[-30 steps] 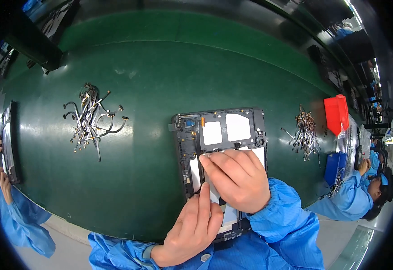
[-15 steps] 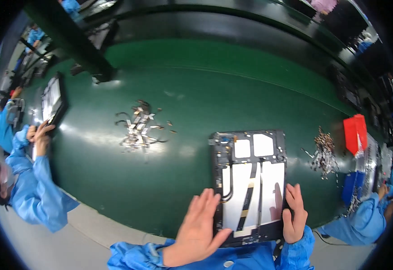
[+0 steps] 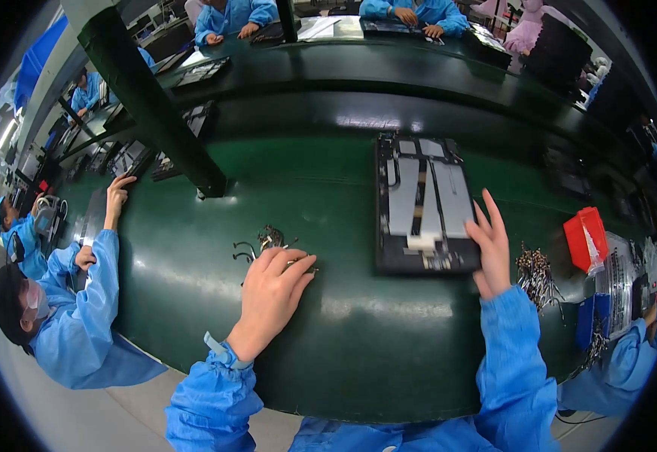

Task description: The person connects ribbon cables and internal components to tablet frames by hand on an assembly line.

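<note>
An opened tablet body [image 3: 422, 202] with silver plates inside a black frame lies flat on the green table [image 3: 328, 211]. My right hand [image 3: 490, 245] rests with spread fingers against its near right corner. My left hand [image 3: 268, 297] lies palm down over a small heap of thin dark cables [image 3: 264, 242], fingers covering part of them. Both sleeves are blue.
A dark post [image 3: 155, 105] rises at the left. A person in blue [image 3: 72, 301] works at my left with a hand on the table. A red box [image 3: 586, 239] and another cable heap [image 3: 537, 275] lie at the right. More people sit across the far table.
The tablet body has slid away from me toward the table's middle. My left hand has left it and gone left onto the cable heap. My right hand stays at its right edge.
</note>
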{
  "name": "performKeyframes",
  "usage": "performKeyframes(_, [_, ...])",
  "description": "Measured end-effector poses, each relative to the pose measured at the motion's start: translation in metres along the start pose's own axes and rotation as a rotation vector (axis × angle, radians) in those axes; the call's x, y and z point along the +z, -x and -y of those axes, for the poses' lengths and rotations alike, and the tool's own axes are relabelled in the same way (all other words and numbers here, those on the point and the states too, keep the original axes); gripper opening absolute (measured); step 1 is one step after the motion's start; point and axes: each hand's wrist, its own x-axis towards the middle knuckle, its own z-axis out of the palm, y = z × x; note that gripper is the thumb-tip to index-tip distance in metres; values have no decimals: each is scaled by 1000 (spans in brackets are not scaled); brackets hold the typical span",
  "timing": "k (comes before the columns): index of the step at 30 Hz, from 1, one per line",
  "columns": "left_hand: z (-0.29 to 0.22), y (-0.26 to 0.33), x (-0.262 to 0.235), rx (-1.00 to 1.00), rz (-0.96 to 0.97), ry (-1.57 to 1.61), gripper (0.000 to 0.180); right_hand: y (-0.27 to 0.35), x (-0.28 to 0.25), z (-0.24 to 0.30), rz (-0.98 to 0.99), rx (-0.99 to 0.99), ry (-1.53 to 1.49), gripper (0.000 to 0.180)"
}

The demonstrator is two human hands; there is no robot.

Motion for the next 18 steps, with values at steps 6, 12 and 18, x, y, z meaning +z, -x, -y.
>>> performKeyframes(6, [8,7,20,64,-28,-25,17,-117,18,-45,-53,-148,104,69])
performKeyframes(12, [2,-6,23,-4,-68,-2,13,-181,30,-66,-109,-286,576,61])
performKeyframes(18, [-25,-49,-17,-185,-134,361,11,-66,68,2,566,-418,765,41])
